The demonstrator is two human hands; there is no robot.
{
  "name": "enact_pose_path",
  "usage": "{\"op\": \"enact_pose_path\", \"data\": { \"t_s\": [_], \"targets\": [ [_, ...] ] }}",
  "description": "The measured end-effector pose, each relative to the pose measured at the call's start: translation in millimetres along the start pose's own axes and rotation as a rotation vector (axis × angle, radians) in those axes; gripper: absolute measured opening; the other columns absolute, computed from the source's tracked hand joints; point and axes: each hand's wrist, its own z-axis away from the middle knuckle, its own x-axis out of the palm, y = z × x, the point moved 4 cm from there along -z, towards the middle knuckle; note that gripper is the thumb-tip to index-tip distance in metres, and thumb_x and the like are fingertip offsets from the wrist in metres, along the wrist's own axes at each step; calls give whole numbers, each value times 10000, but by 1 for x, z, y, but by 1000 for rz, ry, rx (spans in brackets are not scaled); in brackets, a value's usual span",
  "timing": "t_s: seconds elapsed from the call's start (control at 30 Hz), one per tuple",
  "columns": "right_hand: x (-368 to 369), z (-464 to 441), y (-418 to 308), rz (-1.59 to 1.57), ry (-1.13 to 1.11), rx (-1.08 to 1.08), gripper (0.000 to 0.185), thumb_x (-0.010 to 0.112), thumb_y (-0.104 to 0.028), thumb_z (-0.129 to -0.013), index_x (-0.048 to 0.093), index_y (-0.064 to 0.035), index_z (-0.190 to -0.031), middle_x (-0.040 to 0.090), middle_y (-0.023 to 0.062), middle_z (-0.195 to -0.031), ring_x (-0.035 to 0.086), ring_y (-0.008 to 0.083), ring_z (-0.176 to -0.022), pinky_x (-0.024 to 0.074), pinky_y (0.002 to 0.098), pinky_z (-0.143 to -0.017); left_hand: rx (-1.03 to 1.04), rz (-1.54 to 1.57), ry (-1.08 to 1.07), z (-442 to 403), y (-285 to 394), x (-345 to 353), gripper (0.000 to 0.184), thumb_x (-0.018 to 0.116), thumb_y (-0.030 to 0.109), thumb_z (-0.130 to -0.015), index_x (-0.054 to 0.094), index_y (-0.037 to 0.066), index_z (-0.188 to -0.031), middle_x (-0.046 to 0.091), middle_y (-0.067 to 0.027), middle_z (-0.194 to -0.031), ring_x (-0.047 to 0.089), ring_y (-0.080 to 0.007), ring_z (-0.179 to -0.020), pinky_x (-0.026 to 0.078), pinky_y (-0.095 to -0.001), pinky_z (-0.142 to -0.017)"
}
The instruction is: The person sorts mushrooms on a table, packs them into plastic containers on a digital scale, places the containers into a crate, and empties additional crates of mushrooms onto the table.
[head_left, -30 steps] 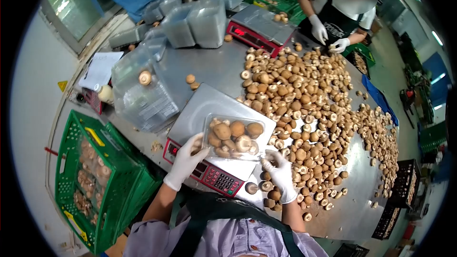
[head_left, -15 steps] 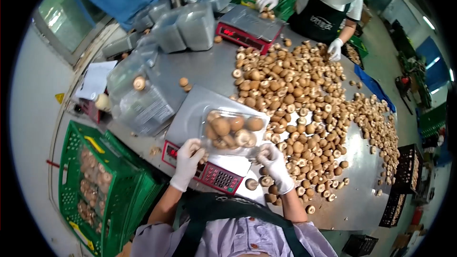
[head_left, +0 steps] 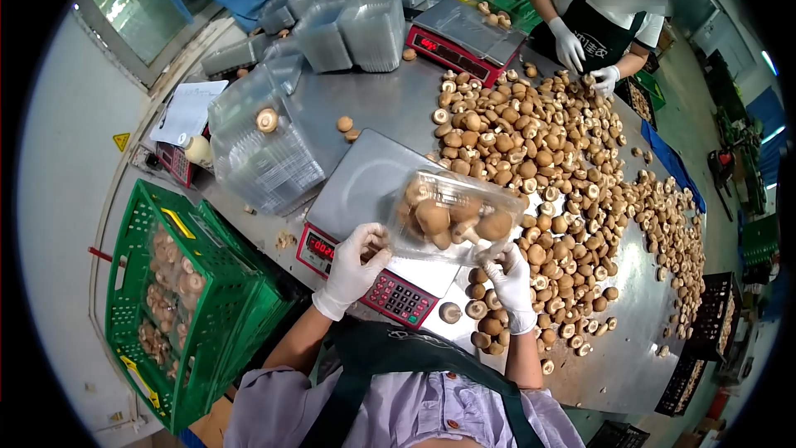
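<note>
In the head view, a clear tray of mushrooms (head_left: 456,216) is held tilted over the right part of the near scale (head_left: 365,166), its near-left corner pinched by the left hand (head_left: 355,272) and its near-right corner gripped by the right hand (head_left: 510,286). Loose mushrooms (head_left: 547,158) are spread across the bench (head_left: 597,377) right of the scale; stacked empty trays (head_left: 269,162) and a green crate (head_left: 211,323) are seen to its left.

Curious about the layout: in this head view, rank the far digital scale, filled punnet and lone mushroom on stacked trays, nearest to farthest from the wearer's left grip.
1. Mushroom-filled punnet, just right of the left grip.
2. Lone mushroom on stacked trays, forward-left.
3. Far digital scale, forward-right.
</note>
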Motion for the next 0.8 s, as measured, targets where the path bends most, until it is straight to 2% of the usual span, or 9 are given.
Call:
{"op": "enact_pose_path", "data": {
  "t_s": [0.17,0.23,0.3,0.4,0.5,0.63,0.7,0.73,0.8],
  "targets": [
    [-11,0,-20,617,158,-482,327,723,-13,-682,611,-33,-988,646,92,-881,623,260,-816,500,314,-714,-114,-76,-163,-5,-3,6,477,692,26,-750,447,36,-1160,598,-99,-1055,596,-143,-869,496,-263,-737],
    [-16,-4,-13,428,202,-330,332,696,38,-628,608,-29,-940,641,97,-878,614,300,-826,503,341,-702,136,-151,-67,-10,-2,11,508,727,44,-706,445,43,-1130,596,-120,-1140,611,-198,-945,504,-296,-795],
    [-9,-3,-35,850,213,-795,325,666,68,-604,589,-35,-902,639,107,-868,615,294,-809,503,347,-689,293,-274,-5,-11,3,12,519,743,54,-686,444,48,-1110,595,-133,-1178,621,-235,-983,509,-318,-829],
    [-9,-2,-34,801,257,-810,283,614,104,-613,570,-37,-854,636,115,-852,618,299,-789,505,353,-663,517,-415,10,-9,12,15,484,755,94,-704,458,64,-1085,598,-156,-1154,618,-290,-1008,516,-334,-839],
    [-9,1,-34,816,285,-817,291,593,116,-620,582,-33,-870,629,124,-849,618,305,-774,501,350,-643,445,-334,-32,-10,2,15,536,797,96,-654,457,68,-1067,561,-192,-1209,563,-299,-1120,460,-341,-936],
    [-10,4,-23,720,224,-682,360,580,97,-601,601,-20,-941,598,156,-861,597,329,-791,486,365,-654,301,-105,-79,-10,9,15,567,782,116,-710,450,54,-1166,503,-169,-1285,512,-267,-1180,423,-363,-983],
    [-8,10,-10,714,106,-470,355,620,91,-662,604,-14,-1001,620,141,-941,610,315,-846,499,358,-716,228,133,-172,-12,10,15,953,853,187,-624,286,36,-1374,354,-156,-1405,362,-268,-1299,287,-411,-1086],
    [5,14,-5,671,44,-499,355,620,91,-662,604,-14,-1001,620,141,-941,610,315,-846,499,358,-716,143,469,-207,-13,9,20,1094,884,223,-551,234,27,-1409,325,-129,-1427,319,-255,-1325,258,-412,-1099],
    [26,23,18,508,-33,-317,349,642,66,-690,599,-12,-1028,621,133,-969,610,296,-871,501,351,-736,-73,724,-312,-7,9,32,1182,869,148,-492,175,40,-1443,288,-84,-1463,303,-210,-1333,272,-365,-1087]
  ]
}}
